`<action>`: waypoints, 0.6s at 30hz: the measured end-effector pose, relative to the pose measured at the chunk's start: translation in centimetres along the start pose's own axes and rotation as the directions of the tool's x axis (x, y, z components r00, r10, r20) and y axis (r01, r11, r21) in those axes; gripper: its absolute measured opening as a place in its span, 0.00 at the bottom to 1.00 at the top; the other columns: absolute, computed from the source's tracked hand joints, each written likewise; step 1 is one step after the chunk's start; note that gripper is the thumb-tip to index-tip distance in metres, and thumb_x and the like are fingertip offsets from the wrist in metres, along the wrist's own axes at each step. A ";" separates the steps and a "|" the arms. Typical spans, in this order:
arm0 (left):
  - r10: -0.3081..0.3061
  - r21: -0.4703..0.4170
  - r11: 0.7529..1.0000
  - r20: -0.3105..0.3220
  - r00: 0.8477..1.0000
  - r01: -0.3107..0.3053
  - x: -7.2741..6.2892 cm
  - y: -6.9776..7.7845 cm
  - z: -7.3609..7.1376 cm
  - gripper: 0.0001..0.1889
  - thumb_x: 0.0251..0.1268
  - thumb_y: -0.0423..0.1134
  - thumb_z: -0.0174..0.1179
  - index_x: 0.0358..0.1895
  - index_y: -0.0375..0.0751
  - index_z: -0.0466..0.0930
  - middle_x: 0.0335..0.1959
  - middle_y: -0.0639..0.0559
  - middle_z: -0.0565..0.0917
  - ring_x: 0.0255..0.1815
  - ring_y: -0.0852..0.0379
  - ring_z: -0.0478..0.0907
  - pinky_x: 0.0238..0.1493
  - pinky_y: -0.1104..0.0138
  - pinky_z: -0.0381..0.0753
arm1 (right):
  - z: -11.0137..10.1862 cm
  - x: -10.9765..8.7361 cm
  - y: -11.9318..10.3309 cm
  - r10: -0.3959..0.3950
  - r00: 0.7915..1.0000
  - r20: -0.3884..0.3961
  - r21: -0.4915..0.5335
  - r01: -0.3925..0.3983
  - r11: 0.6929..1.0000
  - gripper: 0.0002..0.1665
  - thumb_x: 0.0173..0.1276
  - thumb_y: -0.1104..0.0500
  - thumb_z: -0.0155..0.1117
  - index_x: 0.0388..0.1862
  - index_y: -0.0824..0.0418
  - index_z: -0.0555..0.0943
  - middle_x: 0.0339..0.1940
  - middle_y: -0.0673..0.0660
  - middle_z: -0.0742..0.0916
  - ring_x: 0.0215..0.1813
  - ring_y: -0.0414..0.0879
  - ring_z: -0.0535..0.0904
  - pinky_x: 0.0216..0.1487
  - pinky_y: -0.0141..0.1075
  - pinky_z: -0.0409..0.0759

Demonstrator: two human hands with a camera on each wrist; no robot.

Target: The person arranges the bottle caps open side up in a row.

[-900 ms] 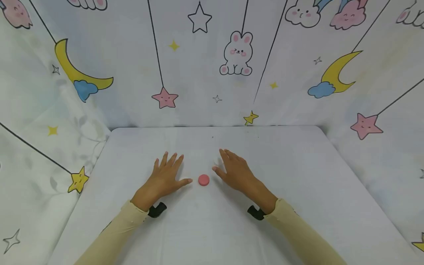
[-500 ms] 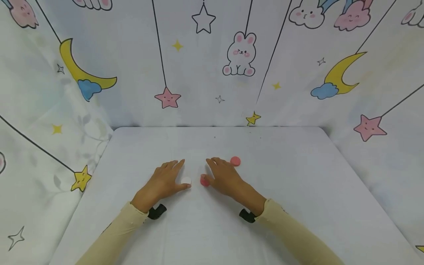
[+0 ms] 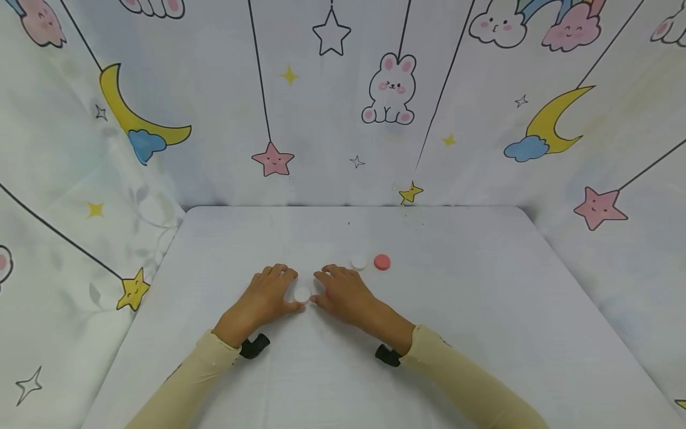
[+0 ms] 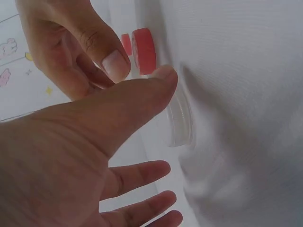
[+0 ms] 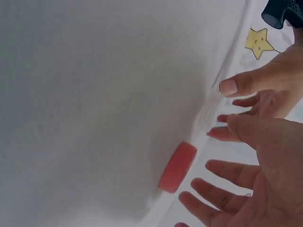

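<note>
In the head view, a whitish, clear shallow round piece point(image 3: 302, 295) lies on the table between the hands. My left hand point(image 3: 262, 295) is beside it, fingers spread loosely, thumb point(image 4: 163, 82) overlapping it in the left wrist view; contact is unclear. My right hand point(image 3: 345, 296) hovers just to its right, with relaxed, parted fingers. A red ribbed cap point(image 5: 178, 168) stays mostly hidden beneath that hand in the head view. It lies on the cloth near the right fingers, apart from them in the right wrist view.
Beyond the right hand lie a second whitish round piece point(image 3: 359, 262) and another red cap point(image 3: 382, 262), side by side. The white table point(image 3: 482, 298) meets a printed cloth backdrop point(image 3: 332, 107) at its far edge.
My right hand has moved left, toward the left hand, uncovering the far red cap and whitish piece. The near whitish piece has come into view beside my left hand, which has barely shifted.
</note>
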State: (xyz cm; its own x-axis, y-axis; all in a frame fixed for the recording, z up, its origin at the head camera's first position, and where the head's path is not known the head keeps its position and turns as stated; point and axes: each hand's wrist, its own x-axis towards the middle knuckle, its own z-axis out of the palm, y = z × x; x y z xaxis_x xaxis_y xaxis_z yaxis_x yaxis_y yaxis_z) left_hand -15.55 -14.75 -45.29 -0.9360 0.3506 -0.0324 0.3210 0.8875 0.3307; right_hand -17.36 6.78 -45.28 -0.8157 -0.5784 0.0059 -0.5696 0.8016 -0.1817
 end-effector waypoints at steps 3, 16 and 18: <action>-0.010 -0.011 1.000 0.009 1.000 0.010 0.1 -0.1 0.1 0.31 0.63 0.52 0.76 0.61 0.37 0.77 0.66 0.37 0.77 0.67 0.36 0.74 0.63 0.41 0.74 | 0.2 0.2 -0.3 -0.009 1.000 0.007 0.002 0.009 1.000 0.33 0.76 0.41 0.67 0.72 0.56 0.78 0.69 0.58 0.82 0.71 0.55 0.78 0.71 0.54 0.76; 0.017 0.000 1.000 -0.002 1.000 -0.017 0.0 0.2 0.0 0.20 0.64 0.48 0.76 0.48 0.43 0.78 0.62 0.39 0.78 0.62 0.36 0.76 0.59 0.44 0.76 | 0.9 0.3 -1.0 -0.110 0.993 -0.048 -0.054 0.108 0.993 0.25 0.74 0.45 0.72 0.65 0.54 0.83 0.65 0.55 0.85 0.70 0.51 0.79 0.68 0.52 0.78; 0.017 0.002 1.000 -0.001 1.000 -0.017 0.0 0.2 0.1 0.19 0.64 0.47 0.76 0.48 0.43 0.79 0.61 0.39 0.78 0.62 0.37 0.76 0.59 0.44 0.75 | 0.9 0.3 -1.0 -0.115 0.992 -0.052 -0.061 0.111 0.992 0.25 0.74 0.45 0.71 0.64 0.54 0.84 0.64 0.55 0.85 0.70 0.50 0.79 0.68 0.51 0.78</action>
State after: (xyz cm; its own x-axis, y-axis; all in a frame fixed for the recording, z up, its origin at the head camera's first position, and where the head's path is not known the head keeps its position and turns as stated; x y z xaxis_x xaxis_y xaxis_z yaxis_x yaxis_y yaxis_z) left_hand -15.49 -14.53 -45.26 -0.9305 0.3654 -0.0261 0.3372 0.8821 0.3291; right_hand -16.97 5.62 -45.98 -0.7492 -0.6578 0.0783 -0.6621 0.7399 -0.1191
